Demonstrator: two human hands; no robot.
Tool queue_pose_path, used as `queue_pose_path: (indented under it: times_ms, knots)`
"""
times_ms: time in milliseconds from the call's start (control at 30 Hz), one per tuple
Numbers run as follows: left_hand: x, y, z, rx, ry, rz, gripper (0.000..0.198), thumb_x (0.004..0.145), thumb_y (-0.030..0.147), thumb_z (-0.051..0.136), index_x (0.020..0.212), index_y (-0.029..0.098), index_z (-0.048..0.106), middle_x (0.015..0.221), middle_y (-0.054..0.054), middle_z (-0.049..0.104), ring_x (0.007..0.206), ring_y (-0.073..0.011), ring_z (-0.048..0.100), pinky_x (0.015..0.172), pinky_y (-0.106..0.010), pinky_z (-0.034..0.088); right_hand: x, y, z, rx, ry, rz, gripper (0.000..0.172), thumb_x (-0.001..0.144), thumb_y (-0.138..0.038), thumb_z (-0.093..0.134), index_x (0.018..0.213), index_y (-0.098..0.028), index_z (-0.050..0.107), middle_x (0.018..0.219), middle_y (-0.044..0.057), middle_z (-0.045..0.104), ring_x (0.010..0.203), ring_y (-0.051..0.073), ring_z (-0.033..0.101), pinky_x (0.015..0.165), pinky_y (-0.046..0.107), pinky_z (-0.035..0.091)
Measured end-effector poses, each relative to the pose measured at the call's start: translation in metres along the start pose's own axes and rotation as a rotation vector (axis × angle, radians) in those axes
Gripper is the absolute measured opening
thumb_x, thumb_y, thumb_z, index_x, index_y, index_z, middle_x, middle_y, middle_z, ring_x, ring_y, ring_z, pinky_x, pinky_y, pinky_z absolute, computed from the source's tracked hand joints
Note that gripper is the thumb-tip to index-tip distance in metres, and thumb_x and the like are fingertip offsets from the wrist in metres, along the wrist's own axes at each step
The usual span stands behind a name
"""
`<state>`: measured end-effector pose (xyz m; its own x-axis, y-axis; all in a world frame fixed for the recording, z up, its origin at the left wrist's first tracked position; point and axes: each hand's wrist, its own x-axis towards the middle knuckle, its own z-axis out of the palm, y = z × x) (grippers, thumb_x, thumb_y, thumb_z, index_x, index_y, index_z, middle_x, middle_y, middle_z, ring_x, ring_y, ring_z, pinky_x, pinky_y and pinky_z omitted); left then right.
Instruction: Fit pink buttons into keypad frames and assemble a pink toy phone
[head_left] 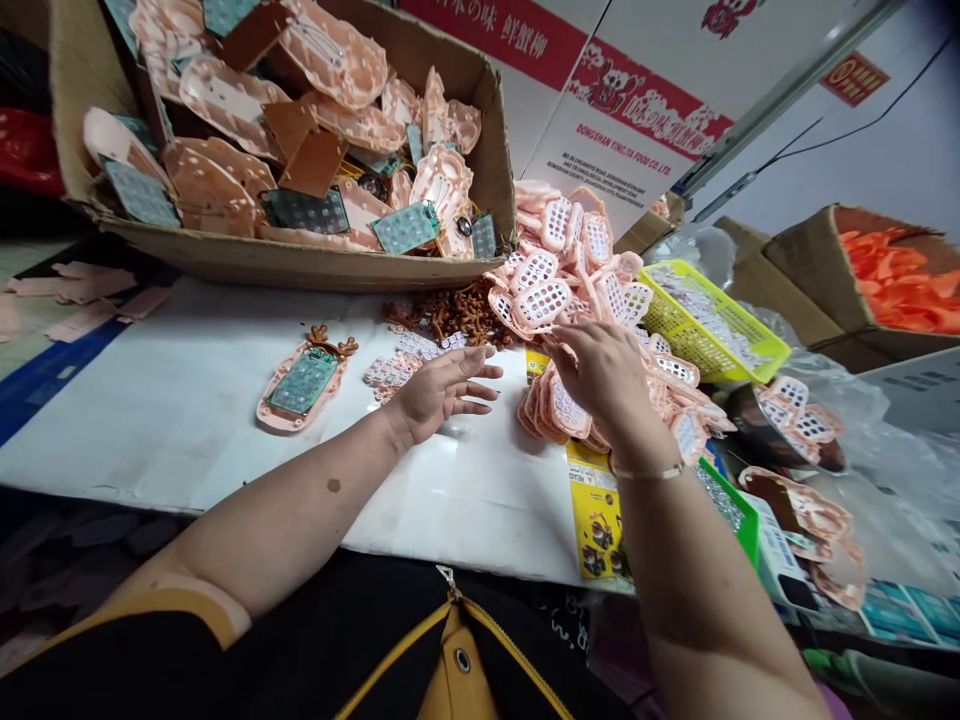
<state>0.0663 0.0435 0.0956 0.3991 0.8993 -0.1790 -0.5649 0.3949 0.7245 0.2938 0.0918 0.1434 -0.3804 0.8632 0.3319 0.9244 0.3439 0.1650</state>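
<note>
My left hand (454,388) hovers over the white work surface with its fingers spread and nothing in them. My right hand (604,370) is at the pile of pink plastic shells, its bent fingers closed at the lower edge of a phone-shaped pink shell (541,303) with rows of button holes. The hand hides part of that contact. Below it lies a stack of similar pink shells (566,403). Left of my left hand rests a pink shell fitted with a green circuit board (304,382) and brown antlers (330,340). White button pads (390,370) lie behind my left hand.
A cardboard box (300,262) full of shells and circuit boards stands at the back left. Brown antler pieces (465,318) lie before it. On the right are a yellow basket (679,330), a green tray (748,535), a bowl (829,462) and a box of orange pieces (900,280).
</note>
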Motion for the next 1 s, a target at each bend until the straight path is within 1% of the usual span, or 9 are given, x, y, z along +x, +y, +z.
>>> queue_pose_path:
  times_ms: [67, 167, 267, 333, 433, 533, 667, 800, 1000]
  knots:
    - [0.001, 0.000, -0.001, -0.006, 0.011, -0.003, 0.054, 0.068, 0.051, 0.081, 0.108, 0.018, 0.064, 0.106, -0.009, 0.068, 0.077, -0.0154, 0.067, 0.071, -0.031, 0.054, 0.044, 0.003, 0.008, 0.018, -0.139, 0.083, 0.032, 0.094, -0.032, 0.053, 0.118, -0.017, 0.068, 0.118, 0.016, 0.071, 0.113, 0.033, 0.061, 0.097, 0.047, 0.044]
    - [0.002, 0.000, -0.002, -0.019, 0.031, -0.008, 0.053, 0.068, 0.051, 0.081, 0.106, 0.018, 0.065, 0.103, -0.008, 0.068, 0.076, -0.0149, 0.067, 0.070, -0.030, 0.054, 0.095, 0.009, 0.029, 0.113, -0.212, 0.355, 0.064, 0.082, -0.039, 0.071, 0.135, -0.007, 0.052, 0.131, 0.025, 0.061, 0.120, 0.035, 0.058, 0.097, 0.046, 0.046]
    - [0.004, 0.000, -0.004, -0.050, 0.045, -0.012, 0.053, 0.067, 0.049, 0.082, 0.106, 0.018, 0.064, 0.102, -0.008, 0.067, 0.074, -0.0141, 0.066, 0.069, -0.030, 0.054, 0.119, 0.015, 0.049, 0.228, -0.258, 0.650, 0.088, 0.071, -0.047, 0.080, 0.137, -0.002, 0.043, 0.129, 0.028, 0.060, 0.118, 0.036, 0.059, 0.095, 0.045, 0.048]
    - [0.005, 0.000, -0.004, -0.064, 0.047, -0.013, 0.053, 0.067, 0.049, 0.082, 0.105, 0.018, 0.064, 0.101, -0.007, 0.067, 0.073, -0.0137, 0.066, 0.068, -0.029, 0.054, 0.123, 0.021, 0.057, 0.264, -0.256, 0.731, 0.091, 0.065, -0.045, 0.084, 0.136, -0.004, 0.043, 0.127, 0.027, 0.061, 0.117, 0.036, 0.059, 0.095, 0.047, 0.048]
    - [0.005, 0.000, -0.004, -0.061, 0.054, -0.015, 0.051, 0.069, 0.049, 0.081, 0.104, 0.017, 0.064, 0.100, -0.007, 0.067, 0.072, -0.0133, 0.066, 0.068, -0.029, 0.054, 0.121, 0.033, 0.060, 0.371, -0.086, 0.777, 0.075, 0.059, -0.036, 0.085, 0.123, -0.011, 0.054, 0.114, 0.020, 0.064, 0.111, 0.036, 0.059, 0.091, 0.050, 0.050]
    - [0.004, 0.000, -0.003, -0.050, 0.064, -0.006, 0.049, 0.072, 0.051, 0.078, 0.103, 0.016, 0.064, 0.100, -0.008, 0.067, 0.072, -0.0133, 0.066, 0.067, -0.028, 0.053, 0.114, 0.043, 0.052, 0.565, 0.074, 0.789, 0.032, 0.067, -0.036, 0.075, 0.090, -0.016, 0.062, 0.079, 0.006, 0.062, 0.082, 0.025, 0.062, 0.070, 0.041, 0.054]
    - [0.003, 0.000, -0.002, -0.043, 0.079, 0.001, 0.044, 0.076, 0.051, 0.075, 0.101, 0.016, 0.063, 0.096, -0.008, 0.066, 0.070, -0.0126, 0.064, 0.065, -0.027, 0.053, 0.093, 0.039, 0.031, 0.856, 0.207, 0.709, 0.026, 0.076, -0.041, 0.068, 0.070, -0.019, 0.055, 0.059, -0.003, 0.051, 0.053, 0.011, 0.049, 0.049, 0.026, 0.043]
    - [0.004, -0.003, -0.001, -0.022, 0.055, -0.020, 0.044, 0.078, 0.051, 0.072, 0.104, 0.017, 0.061, 0.100, -0.008, 0.066, 0.071, -0.0136, 0.065, 0.067, -0.028, 0.054, 0.044, 0.007, 0.013, 1.080, 0.384, 0.517, 0.031, 0.077, -0.048, 0.071, 0.082, -0.021, 0.057, 0.070, -0.002, 0.060, 0.056, 0.010, 0.055, 0.054, 0.025, 0.048]
    - [0.007, -0.007, -0.002, -0.180, 0.001, -0.020, 0.057, 0.073, 0.066, 0.071, 0.101, 0.018, 0.059, 0.100, -0.011, 0.069, 0.089, -0.0228, 0.069, 0.078, -0.036, 0.055, -0.046, -0.066, 0.012, 0.641, 0.614, -0.131, 0.007, 0.087, -0.024, 0.066, 0.092, -0.025, 0.061, 0.085, 0.002, 0.069, 0.079, 0.015, 0.066, 0.072, 0.032, 0.056]
